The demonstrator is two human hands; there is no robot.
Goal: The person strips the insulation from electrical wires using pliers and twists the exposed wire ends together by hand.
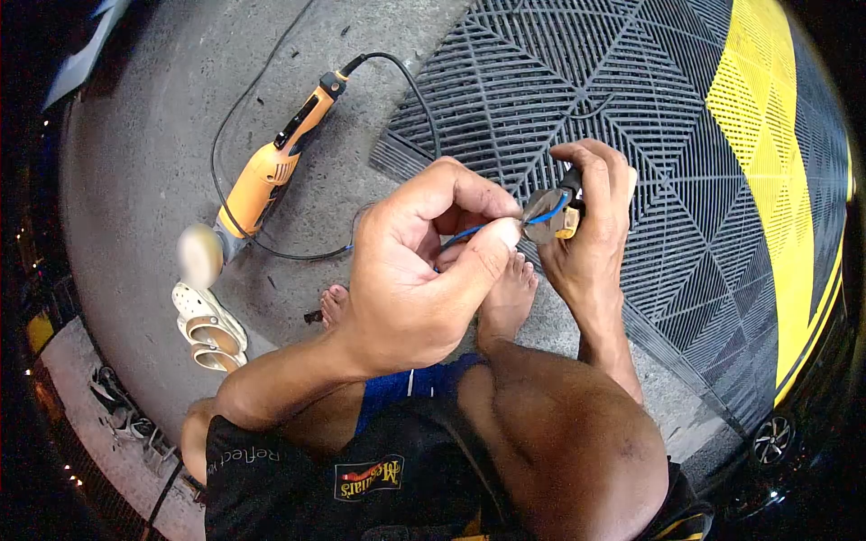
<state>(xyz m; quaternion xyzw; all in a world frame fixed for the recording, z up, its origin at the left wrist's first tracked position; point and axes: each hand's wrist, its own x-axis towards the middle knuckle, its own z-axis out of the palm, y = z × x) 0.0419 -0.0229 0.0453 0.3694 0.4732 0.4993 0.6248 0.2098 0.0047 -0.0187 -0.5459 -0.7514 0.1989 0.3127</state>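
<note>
My left hand (pixel 419 270) is closed, with thumb and forefinger pinching a thin blue wire (pixel 462 235). My right hand (pixel 595 212) is wrapped around what look like pliers (pixel 544 216), with a grey metal head and black and yellow handles. Blue wire also shows across the metal head, right beside my left fingertips. Whether the jaws grip the wire is too small to make out. Below the left hand, the other end of the wire is partly hidden behind the fingers.
An orange polisher (pixel 262 185) with a round pale pad (pixel 200 255) lies on the concrete (pixel 162 153), its black cord (pixel 419 90) looping nearby. Cream clogs (pixel 209 326) sit below it. Black grid floor tiles (pixel 577 54) with a yellow stripe (pixel 767 108) spread to the right. My bare feet (pixel 507 302) are underneath.
</note>
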